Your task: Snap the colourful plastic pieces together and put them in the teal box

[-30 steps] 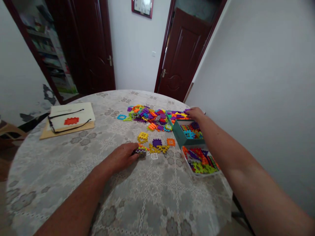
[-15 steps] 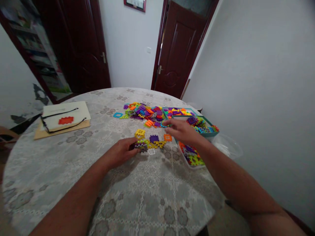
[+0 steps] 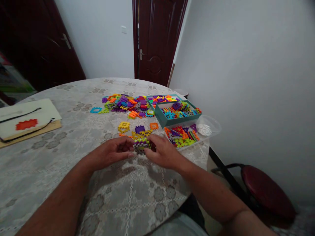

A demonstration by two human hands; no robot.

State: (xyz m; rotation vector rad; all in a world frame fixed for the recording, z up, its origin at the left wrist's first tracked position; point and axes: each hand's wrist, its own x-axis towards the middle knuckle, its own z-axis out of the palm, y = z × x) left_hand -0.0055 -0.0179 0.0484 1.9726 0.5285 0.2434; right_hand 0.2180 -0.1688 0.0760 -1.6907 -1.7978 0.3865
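Near the table's front edge, a small built-up piece of interlocking plastic tiles (image 3: 141, 144), lime, purple and grey, sits between my hands. My left hand (image 3: 113, 151) curls at its left end, fingertips and thumb at the edge. From the right, my right hand (image 3: 162, 151) grips the other end between thumb and fingers, hiding part of it. Just beyond lie a yellow tile (image 3: 123, 127), a purple tile (image 3: 140, 129), an orange tile (image 3: 154, 126) and yellow pieces (image 3: 145, 133).
A heap of mixed tiles (image 3: 123, 103) lies farther back, beside a blue ring-like tile (image 3: 95, 110). Teal-edged boxes (image 3: 169, 122) and a clear tray (image 3: 182, 147) hold more pieces at right. Glasses (image 3: 24, 137) and a red tile (image 3: 26, 124) rest on papers at left.
My right hand has come back from the boxes to the tile build beside my left hand. The camera view has swung to the right.
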